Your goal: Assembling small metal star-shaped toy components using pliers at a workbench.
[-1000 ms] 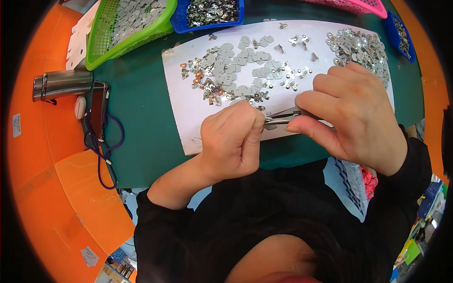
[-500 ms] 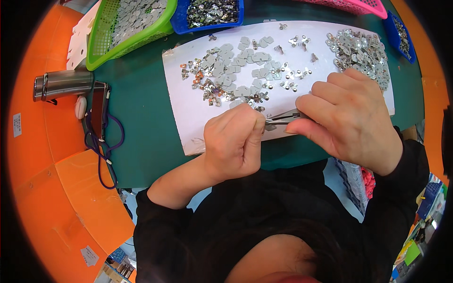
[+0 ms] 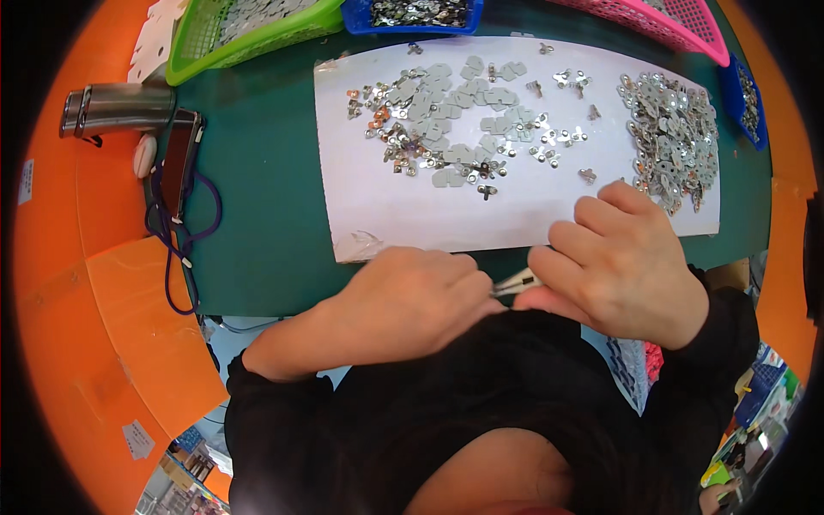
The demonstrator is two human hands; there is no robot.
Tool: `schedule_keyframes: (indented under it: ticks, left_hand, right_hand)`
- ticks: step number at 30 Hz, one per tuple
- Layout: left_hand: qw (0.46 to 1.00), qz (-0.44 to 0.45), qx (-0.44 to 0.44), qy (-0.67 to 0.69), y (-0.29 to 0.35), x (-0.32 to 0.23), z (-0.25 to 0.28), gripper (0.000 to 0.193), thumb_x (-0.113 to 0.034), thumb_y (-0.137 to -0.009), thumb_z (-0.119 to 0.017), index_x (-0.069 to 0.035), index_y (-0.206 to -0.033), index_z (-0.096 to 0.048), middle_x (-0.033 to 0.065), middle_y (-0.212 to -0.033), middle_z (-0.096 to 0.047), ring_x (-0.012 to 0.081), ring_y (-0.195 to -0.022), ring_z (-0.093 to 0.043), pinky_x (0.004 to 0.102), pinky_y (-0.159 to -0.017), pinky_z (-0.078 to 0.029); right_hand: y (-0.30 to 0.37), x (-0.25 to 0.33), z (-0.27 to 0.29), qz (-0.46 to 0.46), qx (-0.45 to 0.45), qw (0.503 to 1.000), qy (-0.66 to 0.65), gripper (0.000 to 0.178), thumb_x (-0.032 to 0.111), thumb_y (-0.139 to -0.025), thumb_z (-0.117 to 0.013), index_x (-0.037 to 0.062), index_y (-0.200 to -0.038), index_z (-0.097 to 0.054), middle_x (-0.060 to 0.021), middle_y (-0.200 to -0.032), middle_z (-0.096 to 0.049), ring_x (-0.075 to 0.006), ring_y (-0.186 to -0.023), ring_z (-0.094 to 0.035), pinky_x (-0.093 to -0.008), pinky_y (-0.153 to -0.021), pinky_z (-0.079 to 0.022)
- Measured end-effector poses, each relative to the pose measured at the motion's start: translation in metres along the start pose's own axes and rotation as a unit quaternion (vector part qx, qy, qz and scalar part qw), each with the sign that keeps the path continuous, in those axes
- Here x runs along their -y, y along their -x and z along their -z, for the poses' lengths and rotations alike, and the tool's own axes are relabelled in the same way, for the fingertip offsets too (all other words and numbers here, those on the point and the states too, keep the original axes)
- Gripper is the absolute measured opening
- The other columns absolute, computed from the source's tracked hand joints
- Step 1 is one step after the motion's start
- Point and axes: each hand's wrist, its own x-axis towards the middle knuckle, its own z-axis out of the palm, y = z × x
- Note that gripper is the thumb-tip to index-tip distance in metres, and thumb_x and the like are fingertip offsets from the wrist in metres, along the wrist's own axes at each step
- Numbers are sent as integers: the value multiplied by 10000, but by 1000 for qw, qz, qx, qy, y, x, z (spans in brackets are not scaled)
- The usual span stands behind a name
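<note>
My right hand is closed round a silver tool with narrow tapered jaws pointing left; its handle is hidden in the fist, so pliers or tweezers I cannot tell. The jaw tips meet the fingertips of my left hand, which is closed in a pinch; what it holds is hidden. Both hands are over the near edge of a white board. On the board lie flat grey plates and small metal clips, with a dense heap of silver metal parts at the right.
A green basket, blue tray and pink basket line the far side. Another blue tray stands at far right. Leftward on the green table are a steel flask and a phone with a purple cord.
Both hands have moved toward my body, off the small parts and down to the board's near edge. My left hand has turned flatter. The view has shifted slightly.
</note>
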Motion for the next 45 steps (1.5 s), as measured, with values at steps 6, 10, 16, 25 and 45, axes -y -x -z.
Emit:
schedule_keyframes:
  ticks: [6,10,16,25,45]
  left_hand:
    - [980,125,-157,5,43,25,8,132,-131,-874,-723,-28,-857,-643,70,-753,-636,213,-604,-606,303,-541,-477]
    - [884,234,-339,221,58,37,2,152,-124,-953,-660,20,-905,-645,75,-812,-677,138,-645,-610,260,-586,-489]
    - [797,209,-428,371,54,44,6,257,-182,-1035,-554,32,-925,-642,89,-863,-686,110,-694,-613,250,-632,-508]
    - [772,228,-434,404,61,54,2,279,-197,-1038,-549,28,-906,-648,80,-825,-675,108,-667,-603,254,-625,-503]
    - [668,229,-297,642,13,29,-7,303,-322,-1057,-486,-31,-1016,-560,73,-869,-613,167,-686,-600,291,-643,-488]
  right_hand:
    - [-33,-16,-15,-11,-118,992,-43,252,297,-733,-766,118,-884,-674,-22,-746,-534,-221,-736,-553,-358,-717,-418]
    - [-65,-5,-68,-46,-273,961,13,373,80,-601,-745,136,-966,-698,-4,-777,-556,-213,-761,-567,-357,-745,-429]
    - [-96,-2,-87,-43,-252,958,131,273,106,-660,-726,144,-927,-685,12,-799,-550,-184,-789,-560,-356,-797,-436]
    - [-97,2,-81,-37,-284,958,31,270,98,-669,-734,144,-928,-676,10,-813,-551,-194,-799,-558,-372,-804,-429]
    - [-35,13,-77,-41,-268,954,-130,240,18,-654,-745,103,-861,-659,-11,-806,-566,-220,-801,-557,-379,-776,-427]
